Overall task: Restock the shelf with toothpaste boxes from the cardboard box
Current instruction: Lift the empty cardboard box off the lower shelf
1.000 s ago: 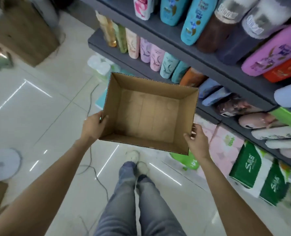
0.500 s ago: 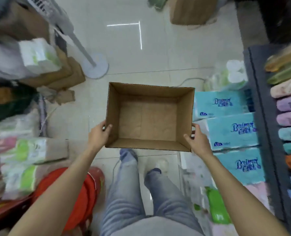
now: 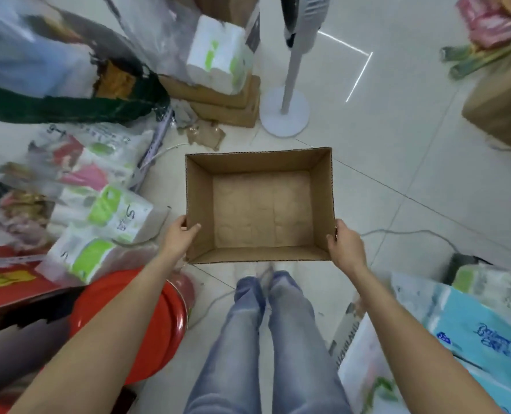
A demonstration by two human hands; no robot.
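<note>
**Over the shop floor: an empty carton held in both hands**

Underfoot, the pale tiled floor fills most of the head view, with bright light streaks reflected toward the upper right. Along the left side lies a heap of goods: large clear plastic sacks with blurred contents at the top, and below them tissue packs with green labels. A red bucket sits at the lower left, partly behind the left forearm. Light blue tissue packs lie at the lower right. A brown carton stands at the right edge, and flattened brown cardboard is stacked near the top centre with a white-and-green pack resting on it. Beside that stack stands a white fan stand on a round base.

Centre frame, the cardboard box is held above the floor, open side up, its inside bare brown board with no toothpaste boxes visible in it. Below it are the person's legs in grey-blue jeans.

The left hand grips the box's left wall near the near corner, thumb hooked over the rim onto the inner face. The right hand grips the right wall near its near corner, fingers wrapped round the outside edge.
</note>
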